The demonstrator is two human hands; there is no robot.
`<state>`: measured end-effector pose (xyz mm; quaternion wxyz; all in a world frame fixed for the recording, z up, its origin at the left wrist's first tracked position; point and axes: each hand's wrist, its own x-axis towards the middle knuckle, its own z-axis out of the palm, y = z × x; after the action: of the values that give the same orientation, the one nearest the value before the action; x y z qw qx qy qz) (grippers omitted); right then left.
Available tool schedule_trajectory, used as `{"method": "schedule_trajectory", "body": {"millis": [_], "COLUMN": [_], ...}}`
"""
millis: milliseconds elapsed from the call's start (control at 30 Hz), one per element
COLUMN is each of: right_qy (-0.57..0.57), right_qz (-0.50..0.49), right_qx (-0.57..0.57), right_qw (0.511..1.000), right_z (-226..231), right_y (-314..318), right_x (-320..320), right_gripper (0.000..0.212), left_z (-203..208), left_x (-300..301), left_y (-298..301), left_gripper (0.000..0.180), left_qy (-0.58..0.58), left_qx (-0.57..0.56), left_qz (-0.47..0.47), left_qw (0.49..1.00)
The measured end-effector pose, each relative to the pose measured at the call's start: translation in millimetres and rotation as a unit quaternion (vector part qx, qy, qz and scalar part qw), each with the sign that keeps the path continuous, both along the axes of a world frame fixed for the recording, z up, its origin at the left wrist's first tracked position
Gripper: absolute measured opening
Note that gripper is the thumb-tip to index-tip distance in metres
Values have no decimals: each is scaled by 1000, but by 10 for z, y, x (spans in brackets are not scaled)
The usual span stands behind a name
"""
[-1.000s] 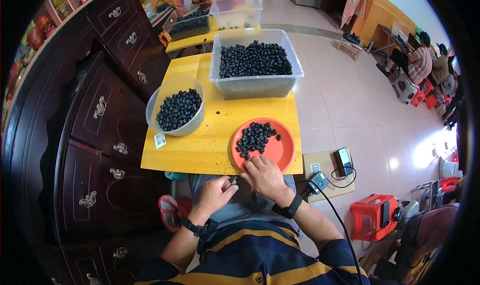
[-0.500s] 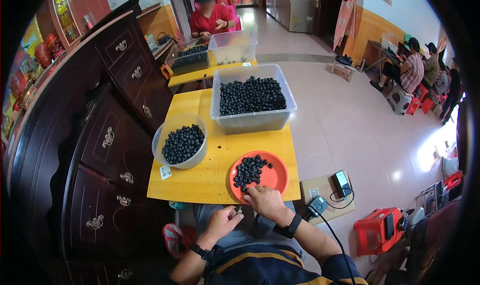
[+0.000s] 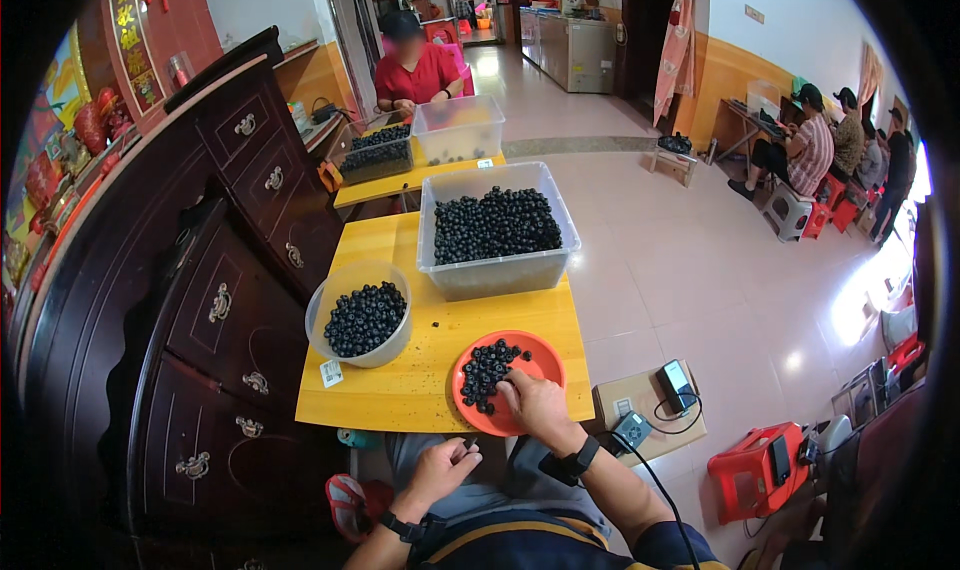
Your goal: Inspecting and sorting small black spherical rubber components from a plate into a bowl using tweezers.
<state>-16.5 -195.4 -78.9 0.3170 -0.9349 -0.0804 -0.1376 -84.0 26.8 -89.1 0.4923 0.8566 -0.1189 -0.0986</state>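
Note:
An orange-red plate (image 3: pixel 540 410) lies at the near right corner of the yellow table, with small black round pieces (image 3: pixel 483 375) heaped on its left side. They look like berries or beads. My right hand (image 3: pixel 540 403) reaches over the plate, fingers bent together among the pieces; what its fingertips grip, if anything, is hidden. Just off the table's front edge, my left hand (image 3: pixel 440 470) pinches a small dark piece (image 3: pixel 471 443) between thumb and finger. Left of the plate, a round clear tub (image 3: pixel 397 342) holds many black pieces. Behind stands a large clear bin (image 3: pixel 500 279), also filled with them.
On a second yellow table (image 3: pixel 378 194) stand two more clear bins, with a person in red behind it. Dark wooden drawers (image 3: pixel 250 300) line the left. At right, a cardboard box (image 3: pixel 655 435) carries cabled devices beside a red stool (image 3: pixel 755 470). Several people sit far right.
My right hand has moved from the plate's near edge toward its middle. The view has tilted up slightly. My left hand stays by the table edge, still pinching.

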Motion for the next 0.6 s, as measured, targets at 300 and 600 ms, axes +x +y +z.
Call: {"method": "schedule_trajectory", "body": {"millis": [300,600], "right_qy": [286,418], "right_qz": [122,223], "right_qx": [546,569], "right_qw": [778,672], "right_z": [268,7], "right_y": [20,165], "right_x": [-305,-743], "right_gripper": [36,42], "left_z": [231,687], "left_x": [-39,-102], "left_y": [50,-176], "left_gripper": [17,27], "left_qy": [-17,-53], "left_qx": [-103,-85], "left_qz": [30,-34], "left_qw": [994,994]}}
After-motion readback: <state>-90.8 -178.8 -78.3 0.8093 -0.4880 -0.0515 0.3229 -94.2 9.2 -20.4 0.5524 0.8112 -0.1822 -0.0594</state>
